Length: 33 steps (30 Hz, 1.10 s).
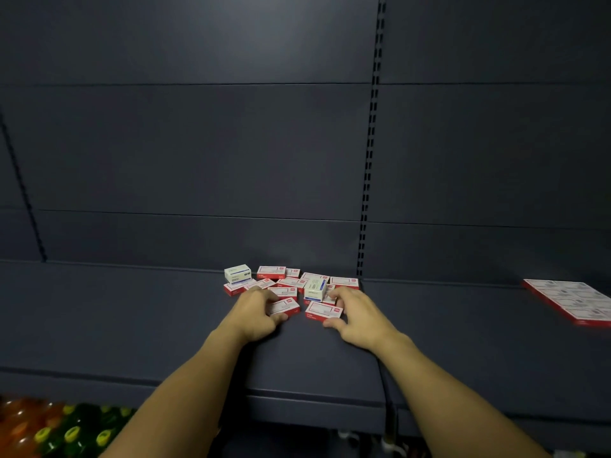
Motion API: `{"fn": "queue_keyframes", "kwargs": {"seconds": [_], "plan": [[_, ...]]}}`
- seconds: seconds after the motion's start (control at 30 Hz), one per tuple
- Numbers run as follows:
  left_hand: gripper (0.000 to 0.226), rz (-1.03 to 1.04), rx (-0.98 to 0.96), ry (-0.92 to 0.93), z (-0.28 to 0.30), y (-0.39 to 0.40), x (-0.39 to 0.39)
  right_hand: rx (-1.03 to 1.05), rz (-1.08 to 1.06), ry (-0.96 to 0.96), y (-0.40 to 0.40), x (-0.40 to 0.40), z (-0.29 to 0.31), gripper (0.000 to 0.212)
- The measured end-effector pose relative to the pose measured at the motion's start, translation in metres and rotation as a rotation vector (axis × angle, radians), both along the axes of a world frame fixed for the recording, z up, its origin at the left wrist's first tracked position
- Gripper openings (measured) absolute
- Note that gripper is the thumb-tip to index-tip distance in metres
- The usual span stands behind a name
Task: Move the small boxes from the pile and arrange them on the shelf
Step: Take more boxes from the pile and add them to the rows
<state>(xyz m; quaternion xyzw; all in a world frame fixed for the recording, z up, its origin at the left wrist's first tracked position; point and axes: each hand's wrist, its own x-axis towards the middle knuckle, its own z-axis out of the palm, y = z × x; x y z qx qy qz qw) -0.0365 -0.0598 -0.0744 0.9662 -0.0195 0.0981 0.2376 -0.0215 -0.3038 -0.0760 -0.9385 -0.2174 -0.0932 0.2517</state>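
Step in hand, as judged: pick-up from the pile [291,287], w/ both hands at its near edge. The pile lies on the dark shelf [132,325], approx. mid-frame, close to the back panel [198,143] and just left of the slotted upright [370,153]; mostly red-and-white small boxes, plus two taller white-and-blue ones, loosely overlapped.

Left hand [254,314]: fingers curled over one red box [286,307], thumb underneath at its near side, so the grip is closed round that box. Right hand [355,314]: thumb set at the near edge of another red box [324,311], fingers hooked over its far side; box is pinched, though whether it's lifted off the shelf can't be told.

A neat row of arranged boxes [572,300] is seen far right on the shelf, well apart from the pile, partly cut by the frame edge.

Next move, prob.: both boxes to be lifted clear w/o dragging neighbours, carried right past the upright, and laid flat, edges squared against the existing row. Most of the pile is not yet moved.

Bottles [66,431] w/ yellow caps are visible below, bottom left.
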Motion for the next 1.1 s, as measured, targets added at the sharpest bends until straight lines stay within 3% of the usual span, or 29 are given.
{"fn": "queue_keyframes", "kwargs": {"seconds": [0.17,0.33,0.5,0.67,0.93,1.1], "plan": [[0.040,-0.063,-0.024,0.224,0.026,0.011,-0.005,0.058,-0.060,0.105,-0.012,-0.002,0.008,0.066],[0.031,-0.103,0.113,0.219,0.039,0.016,0.000,-0.085,-0.106,0.146,-0.021,-0.003,0.018,0.063],[0.034,-0.143,0.229,0.103,0.053,0.015,0.002,-0.287,-0.169,0.026,-0.021,-0.012,0.035,0.032],[0.039,-0.195,0.334,-0.073,0.070,0.005,0.004,-0.380,-0.164,-0.133,-0.025,-0.019,0.041,0.037],[0.040,-0.230,0.374,-0.163,0.076,-0.048,0.003,-0.349,-0.224,-0.260,-0.066,-0.024,0.046,0.036],[0.035,-0.271,0.383,-0.183,0.079,-0.106,0.003,-0.327,-0.317,-0.233,-0.124,-0.040,0.052,0.037]]}}
